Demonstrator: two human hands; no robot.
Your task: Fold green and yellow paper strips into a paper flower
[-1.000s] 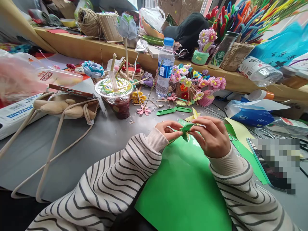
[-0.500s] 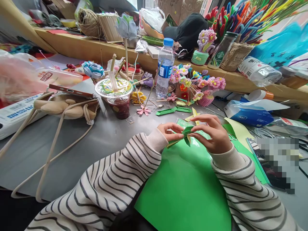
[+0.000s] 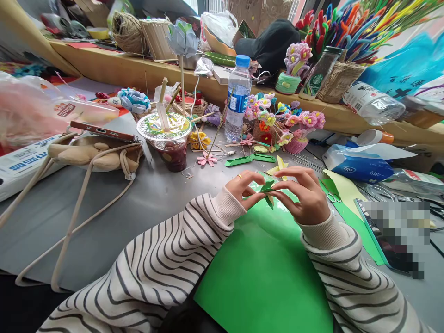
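Observation:
Just above the far part of a green sheet (image 3: 267, 268), a small folded green paper piece (image 3: 267, 188) with pointed ends is held between both hands. A pale tan tip shows beneath it. My left hand (image 3: 243, 188) is closed at the piece's left side, thumb below and curled index finger above. My right hand (image 3: 307, 196) pinches its right side between thumb and fingertips. Behind the hands lie a yellow folded paper star (image 3: 279, 167), partly hidden by the right fingers, and green folded paper strips (image 3: 238, 161).
A lidded drink cup (image 3: 171, 148), a pink paper flower (image 3: 207, 159) and a water bottle (image 3: 237, 101) stand or lie beyond. Scissors (image 3: 333, 197) and a phone (image 3: 385, 236) are at right. A beige bag (image 3: 93, 155) with long straps is at left.
My left hand has shifted slightly, its fingers more bent and a ring now showing. The green paper piece has turned and moved a little left. My right hand has dipped slightly.

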